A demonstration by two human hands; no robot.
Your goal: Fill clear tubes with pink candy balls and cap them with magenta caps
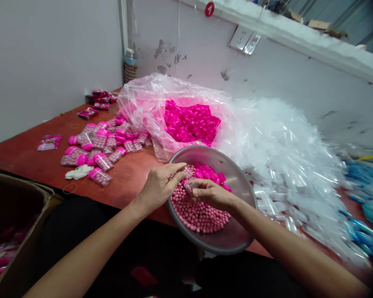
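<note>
Over a metal bowl [250, 194] both my hands are close together. My left hand [160, 184] is closed on a small clear bottle [188, 170], with pink balls visible in or behind it. Between thumb and fingers, my right hand [213, 194] pinches a clear plastic bottle [191, 186], partly covered by the fingers. Below them, many round pink balls [202, 219] fill the bottom of the bowl. Bright pink caps [209, 173] lie on the balls at the bowl's far side.
Filled pink-capped bottles [102, 161] lie left on the red table [127, 182], near a white cloth-like scrap [78, 172]. Behind the bowl stands a plastic bag [139, 95] of pink caps. Clear empty bottles [282, 149] heap at right. A cardboard box [34, 236] sits lower left.
</note>
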